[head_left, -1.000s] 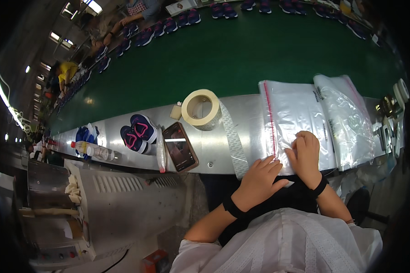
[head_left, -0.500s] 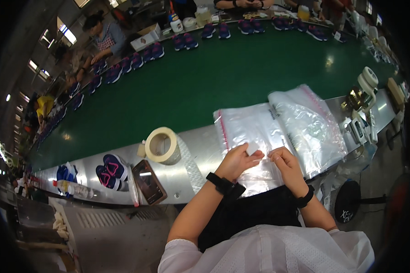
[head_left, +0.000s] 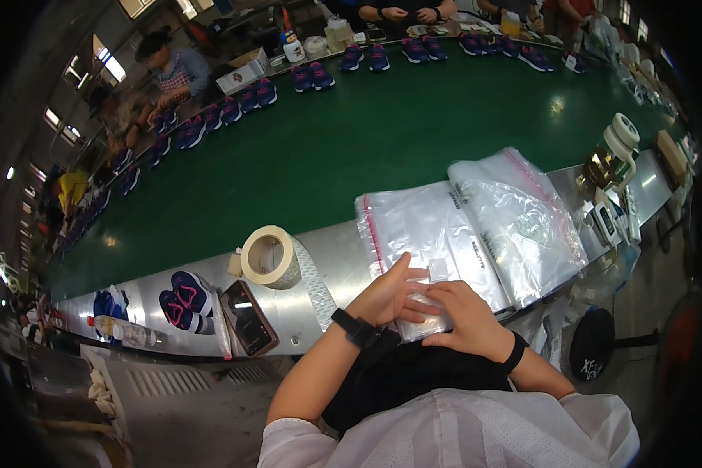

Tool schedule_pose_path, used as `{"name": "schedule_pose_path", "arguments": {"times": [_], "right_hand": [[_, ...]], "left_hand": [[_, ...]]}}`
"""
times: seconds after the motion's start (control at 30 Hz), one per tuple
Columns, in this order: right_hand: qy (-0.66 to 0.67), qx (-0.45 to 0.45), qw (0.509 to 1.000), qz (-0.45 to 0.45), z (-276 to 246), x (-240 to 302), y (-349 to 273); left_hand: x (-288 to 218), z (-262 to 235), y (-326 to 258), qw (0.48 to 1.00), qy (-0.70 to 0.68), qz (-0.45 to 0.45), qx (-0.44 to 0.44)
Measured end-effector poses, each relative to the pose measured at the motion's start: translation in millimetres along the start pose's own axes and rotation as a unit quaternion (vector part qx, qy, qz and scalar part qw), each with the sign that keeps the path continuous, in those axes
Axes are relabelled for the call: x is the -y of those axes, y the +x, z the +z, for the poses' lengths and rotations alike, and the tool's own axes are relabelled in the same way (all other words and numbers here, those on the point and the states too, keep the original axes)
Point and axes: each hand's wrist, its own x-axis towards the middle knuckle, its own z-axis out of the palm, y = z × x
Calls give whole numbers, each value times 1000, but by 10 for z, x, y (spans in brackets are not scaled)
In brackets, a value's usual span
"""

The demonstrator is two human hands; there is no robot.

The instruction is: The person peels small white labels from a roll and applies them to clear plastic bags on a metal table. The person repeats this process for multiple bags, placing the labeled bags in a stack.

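In front of me a stack of clear plastic bags (head_left: 413, 214) with a pink strip along one edge lies on the metal ledge. A small pale square slip (head_left: 438, 269), perhaps a label, rests on the top bag, close to the fingertips of my left hand (head_left: 388, 298). That hand's fingers are spread over the bag's near part. From the other side my right hand (head_left: 469, 321) reaches in, thumb and fingers apart, its fingertips by those of the left. Both hands seem to touch the bag's near edge. Beside the stack lies a second, folded-over pile of clear bags (head_left: 515, 218).
Left along the ledge stand a tape roll (head_left: 267, 256), a phone (head_left: 248, 318), a pair of navy shoes (head_left: 186, 303) and a plastic bottle (head_left: 135, 334). To the right is a white-handled tape dispenser (head_left: 621, 140). Beyond, a green belt (head_left: 288, 164) carries shoes; people work across it.
The pale slip has gone from my left hand's fingers onto the bag. Both hands have moved nearer to me and closer together, and the right hand's fingers have uncurled.
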Motion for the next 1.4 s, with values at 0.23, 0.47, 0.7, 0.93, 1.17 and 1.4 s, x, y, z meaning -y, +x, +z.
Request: {"name": "schedule_pose_path", "arguments": {"times": [0.23, 0.47, 0.7, 0.93, 1.17, 1.4], "right_hand": [[-56, -67, 996, 1, 199, -84, 148], [194, -345, 872, 289, -878, -896, -15], [-71, -348, 843, 403, -1373, -1809, -1465], [-324, -389, 843, 182, -934, -711, -624], [174, 94, 980, 29, 178, 341, -6], [261, 243, 933, 36, 538, 635, 98]], "left_hand": [[263, -43, -789, 984, -15, 156, -83], [972, -344, -1513, 940, 21, 206, -270], [1500, -552, -1386, 881, 61, 186, -430], [1503, -479, -1053, 883, 216, 229, -348], [1200, -91, -1215, 940, -46, 235, -244], [1201, -26, -1262, 901, -90, 306, -296]]}}
